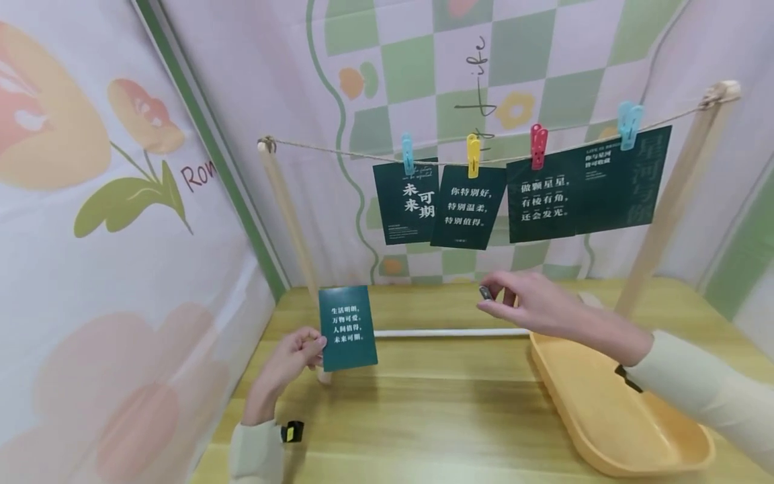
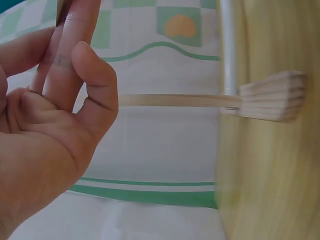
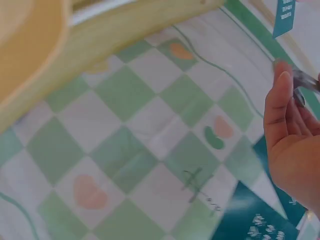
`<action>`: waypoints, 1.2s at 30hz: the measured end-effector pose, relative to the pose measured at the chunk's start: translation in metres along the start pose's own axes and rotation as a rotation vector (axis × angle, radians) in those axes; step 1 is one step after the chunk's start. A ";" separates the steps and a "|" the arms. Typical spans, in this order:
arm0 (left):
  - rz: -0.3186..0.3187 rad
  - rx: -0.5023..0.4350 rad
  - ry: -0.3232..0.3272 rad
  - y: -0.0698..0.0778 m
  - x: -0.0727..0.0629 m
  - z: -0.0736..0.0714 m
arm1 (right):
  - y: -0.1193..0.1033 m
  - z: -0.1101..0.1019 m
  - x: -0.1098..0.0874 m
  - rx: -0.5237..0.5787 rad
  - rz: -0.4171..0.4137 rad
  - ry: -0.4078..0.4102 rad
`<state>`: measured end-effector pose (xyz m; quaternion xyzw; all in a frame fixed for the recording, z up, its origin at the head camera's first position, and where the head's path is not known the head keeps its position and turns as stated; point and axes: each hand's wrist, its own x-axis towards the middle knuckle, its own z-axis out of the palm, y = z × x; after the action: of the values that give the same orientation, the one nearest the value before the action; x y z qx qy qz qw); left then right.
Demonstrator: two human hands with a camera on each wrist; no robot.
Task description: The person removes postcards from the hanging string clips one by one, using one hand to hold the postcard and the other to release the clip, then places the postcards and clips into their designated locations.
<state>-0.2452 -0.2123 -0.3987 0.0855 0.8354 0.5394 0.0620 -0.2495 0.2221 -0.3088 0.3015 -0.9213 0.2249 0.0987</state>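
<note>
In the head view my left hand [image 1: 290, 359] pinches a dark green card [image 1: 347, 329] with white Chinese characters by its left edge, upright above the table. Only a sliver of that card shows in the left wrist view, above the fingers. My right hand [image 1: 535, 302] pinches a small dark grey clothespin [image 1: 486, 293] between thumb and fingers, below the hanging cards. The same clothespin [image 3: 304, 82] appears at the right edge of the right wrist view. On a twine line [image 1: 338, 150] hang several green cards [image 1: 468, 208], pegged by blue [image 1: 408, 154], yellow [image 1: 474, 156] and red [image 1: 538, 146] clothespins.
Wooden posts [image 1: 293, 222] at left and right carry the twine, with a white rod [image 1: 450, 333] low between them. A yellow tray [image 1: 605, 403] stands at the right, under my right forearm. Patterned cloth [image 1: 411, 74] encloses the wooden table [image 1: 435, 417] behind and at the sides.
</note>
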 end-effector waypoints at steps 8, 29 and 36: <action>0.000 -0.027 -0.086 -0.018 -0.001 0.009 | 0.031 0.015 -0.017 -0.042 0.018 -0.087; -0.078 0.003 -0.301 -0.060 0.004 0.019 | 0.099 0.027 -0.057 -0.080 0.028 -0.270; -0.144 -0.004 -0.437 -0.063 0.002 0.023 | 0.112 0.032 -0.063 -0.132 0.065 -0.423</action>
<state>-0.2477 -0.2170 -0.4660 0.1403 0.8049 0.5040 0.2799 -0.2676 0.3193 -0.3964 0.3051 -0.9434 0.0989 -0.0846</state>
